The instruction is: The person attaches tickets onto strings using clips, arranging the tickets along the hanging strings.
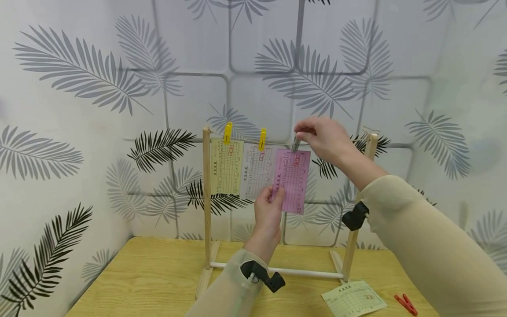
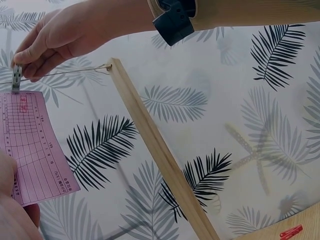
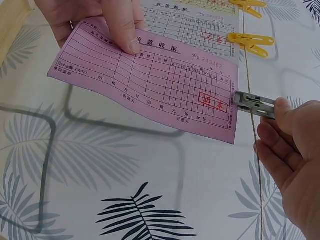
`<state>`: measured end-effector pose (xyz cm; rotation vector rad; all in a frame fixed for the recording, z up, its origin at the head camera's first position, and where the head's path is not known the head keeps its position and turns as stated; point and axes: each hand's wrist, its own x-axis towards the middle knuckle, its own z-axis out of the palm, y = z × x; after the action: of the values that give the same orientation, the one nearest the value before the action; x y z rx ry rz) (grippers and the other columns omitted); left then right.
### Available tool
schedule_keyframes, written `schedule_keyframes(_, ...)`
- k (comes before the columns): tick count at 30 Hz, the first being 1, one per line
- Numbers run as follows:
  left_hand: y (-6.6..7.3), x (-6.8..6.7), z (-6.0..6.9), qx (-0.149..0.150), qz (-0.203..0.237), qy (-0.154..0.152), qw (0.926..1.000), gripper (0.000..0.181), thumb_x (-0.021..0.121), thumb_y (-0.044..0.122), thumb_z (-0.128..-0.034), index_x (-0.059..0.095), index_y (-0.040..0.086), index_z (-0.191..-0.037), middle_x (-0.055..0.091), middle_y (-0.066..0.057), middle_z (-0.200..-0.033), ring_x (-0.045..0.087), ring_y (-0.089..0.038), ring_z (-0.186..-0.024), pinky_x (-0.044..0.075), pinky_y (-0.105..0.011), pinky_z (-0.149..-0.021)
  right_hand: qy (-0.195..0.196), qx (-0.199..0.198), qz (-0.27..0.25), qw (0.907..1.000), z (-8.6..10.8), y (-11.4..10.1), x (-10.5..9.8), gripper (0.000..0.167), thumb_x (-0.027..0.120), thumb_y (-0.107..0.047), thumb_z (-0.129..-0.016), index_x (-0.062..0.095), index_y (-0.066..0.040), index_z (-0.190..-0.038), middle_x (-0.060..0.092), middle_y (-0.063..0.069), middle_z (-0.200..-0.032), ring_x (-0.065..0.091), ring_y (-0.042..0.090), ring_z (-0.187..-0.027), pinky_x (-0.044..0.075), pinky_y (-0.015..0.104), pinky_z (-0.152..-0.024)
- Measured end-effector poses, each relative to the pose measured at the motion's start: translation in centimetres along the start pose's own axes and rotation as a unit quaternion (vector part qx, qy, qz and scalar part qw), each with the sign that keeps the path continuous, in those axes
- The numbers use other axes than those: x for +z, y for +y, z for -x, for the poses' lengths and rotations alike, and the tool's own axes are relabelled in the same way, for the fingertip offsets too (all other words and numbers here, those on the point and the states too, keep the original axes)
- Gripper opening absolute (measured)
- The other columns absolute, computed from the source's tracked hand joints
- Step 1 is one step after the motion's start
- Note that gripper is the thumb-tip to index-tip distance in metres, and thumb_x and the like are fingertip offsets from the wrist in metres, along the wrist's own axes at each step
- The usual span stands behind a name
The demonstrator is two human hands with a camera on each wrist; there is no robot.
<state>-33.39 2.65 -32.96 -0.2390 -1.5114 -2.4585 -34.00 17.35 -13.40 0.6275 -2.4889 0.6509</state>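
A pink receipt slip [image 1: 294,185] hangs at the string, its top edge in the jaws of a grey clothespin [image 3: 254,104]. My right hand [image 1: 325,137] pinches that clothespin between thumb and fingers, as the right wrist view [image 3: 305,155] also shows. Lower down, my left hand [image 1: 268,213] holds the slip's left edge, thumb on the front and fingers behind. Left of it on the same string [image 3: 257,175] hang a white receipt slip [image 1: 256,171] and a yellow receipt slip [image 1: 226,167], each under a yellow clothespin [image 1: 262,139].
A wooden frame with a left post [image 1: 207,198] and a right post [image 2: 155,145] carries the string and stands on the wooden table [image 1: 158,268]. On the table at right lie another yellowish slip [image 1: 354,299] and a red clothespin [image 1: 405,304]. Behind is a leaf-patterned wall.
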Motion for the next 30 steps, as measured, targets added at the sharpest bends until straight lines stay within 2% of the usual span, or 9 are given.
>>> schedule_keyframes(11, 0.28, 0.06, 0.04, -0.001, 0.004, -0.002, 1.0, 0.014, 0.067, 0.011, -0.1111, 0.074, 0.005, -0.122, 0.076, -0.005, -0.124, 0.067, -0.021, -0.119, 0.049, -0.045, -0.112, -0.016, 0.002, 0.007, 0.9998, 0.03, 0.03, -0.04, 0.027, 0.064, -0.015, -0.114, 0.073, -0.004, -0.137, 0.075, 0.017, -0.132, 0.07, 0.035, -0.123, 0.053, 0.057, -0.106)
schedule_keyframes(18, 0.22, 0.11, 0.05, 0.003, 0.002, -0.007, 1.0, 0.015, 0.066, 0.01, -0.1116, 0.074, 0.005, -0.122, 0.076, -0.006, -0.124, 0.067, -0.021, -0.119, 0.05, -0.045, -0.11, -0.017, -0.005, 0.011, 0.9998, 0.02, -0.09, 0.01, 0.026, 0.064, -0.015, -0.114, 0.073, -0.003, -0.135, 0.075, 0.017, -0.131, 0.07, 0.035, -0.123, 0.053, 0.057, -0.106)
schedule_keyframes(30, 0.25, 0.3, 0.17, -0.003, 0.0, 0.0, 1.0, 0.015, 0.067, 0.011, -0.1113, 0.074, 0.006, -0.123, 0.075, -0.005, -0.124, 0.067, -0.021, -0.118, 0.05, -0.043, -0.108, -0.035, -0.007, 0.019, 0.9992, 0.0, -0.07, -0.09, 0.031, 0.062, -0.016, -0.115, 0.07, -0.001, -0.142, 0.072, 0.019, -0.138, 0.067, 0.038, -0.128, 0.052, 0.058, -0.109)
